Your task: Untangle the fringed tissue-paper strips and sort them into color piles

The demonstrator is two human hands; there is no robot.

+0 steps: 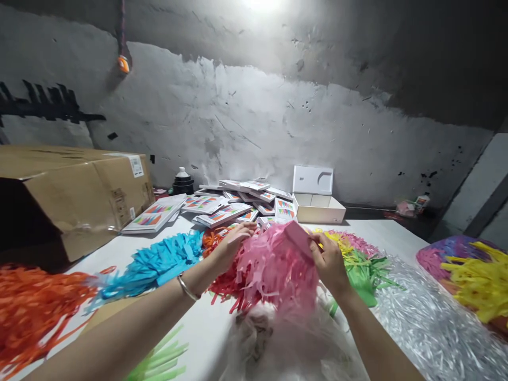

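In the middle of the head view hangs a bunch of pink paper tassels (273,259), its cut strips spread downward. My right hand (328,260) pinches the flat, uncut pink edge at the upper right of the bunch. At its left side is my left hand (234,242), fingers stretched out beside the strips; whether they touch is hard to tell. A bracelet circles my left wrist. Red paper tassels (222,283) lie behind and left of the pink ones. Below the bunch, a clear plastic bag (293,344) lies on the white table (202,333).
Blue tassels (170,256), orange tassels (35,312), green tassels (363,275) and silver tinsel (428,323) surround the hands. Flat printed boxes (222,214) are piled at the back, beside an open white box (319,209). A large cardboard carton (83,196) stands left.
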